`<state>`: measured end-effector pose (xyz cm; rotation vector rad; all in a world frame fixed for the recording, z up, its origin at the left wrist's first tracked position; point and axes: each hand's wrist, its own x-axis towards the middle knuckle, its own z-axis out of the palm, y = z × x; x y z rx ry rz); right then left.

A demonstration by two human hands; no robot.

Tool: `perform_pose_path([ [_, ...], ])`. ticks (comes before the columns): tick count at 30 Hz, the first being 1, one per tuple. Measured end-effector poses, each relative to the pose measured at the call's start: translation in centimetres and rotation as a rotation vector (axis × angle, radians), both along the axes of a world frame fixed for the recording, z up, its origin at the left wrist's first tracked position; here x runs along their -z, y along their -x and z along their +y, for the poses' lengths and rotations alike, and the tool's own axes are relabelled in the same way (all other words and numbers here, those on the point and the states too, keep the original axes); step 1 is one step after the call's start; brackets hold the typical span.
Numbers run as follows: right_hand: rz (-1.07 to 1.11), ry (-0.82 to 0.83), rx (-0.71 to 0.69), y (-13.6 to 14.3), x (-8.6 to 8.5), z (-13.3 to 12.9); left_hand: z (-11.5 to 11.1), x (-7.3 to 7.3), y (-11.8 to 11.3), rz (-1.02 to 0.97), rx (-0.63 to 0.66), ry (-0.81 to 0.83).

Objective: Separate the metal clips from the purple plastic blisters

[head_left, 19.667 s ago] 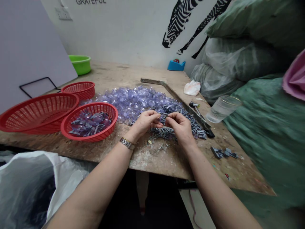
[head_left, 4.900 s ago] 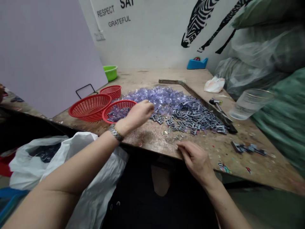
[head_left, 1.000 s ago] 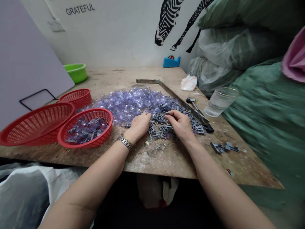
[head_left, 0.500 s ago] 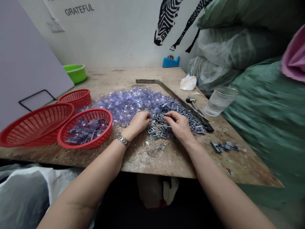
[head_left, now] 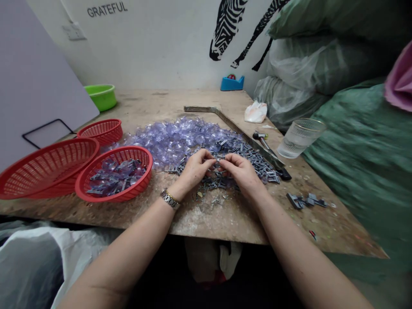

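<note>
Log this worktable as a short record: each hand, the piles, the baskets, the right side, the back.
Left hand: over the grey parts, close to the right hand
Right hand: facing the left; anything pinched between them is too small to make out
Piles: purple-tinted clear pieces on the left, grey parts on the right, partly mixed
Red baskets: three; the rightmost holds clear and grey pieces
Right side: glass
Back: green basin, blue tape dispenser
</note>
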<state>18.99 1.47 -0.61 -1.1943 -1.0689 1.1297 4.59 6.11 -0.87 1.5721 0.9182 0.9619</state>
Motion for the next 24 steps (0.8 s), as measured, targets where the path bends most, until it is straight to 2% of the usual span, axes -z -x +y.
perform_pose_path([
  [4, 0.116, 0.042, 0.037, -0.1, -0.4, -0.2, -0.5, -0.2, 0.6, -0.249, 0.122, 0.213],
  [7, 0.196, 0.059, 0.029, -0.1, -0.8, -0.3, -0.6, -0.6, 1.2, -0.43, 0.162, 0.397],
  [12, 0.241, 0.096, -0.006, -0.1, -1.1, -0.6, -0.3, -1.0, 1.9, -0.427, 0.224, 0.613],
  [21, 0.152, 0.088, -0.051, 0.0, -0.6, -0.4, -0.3, -0.5, 2.0, -0.4, 0.327, 0.603],
  [24, 0.073, 0.045, -0.035, -0.1, -0.3, -0.3, -0.4, -0.5, 2.0, -0.397, 0.313, 0.574],
])
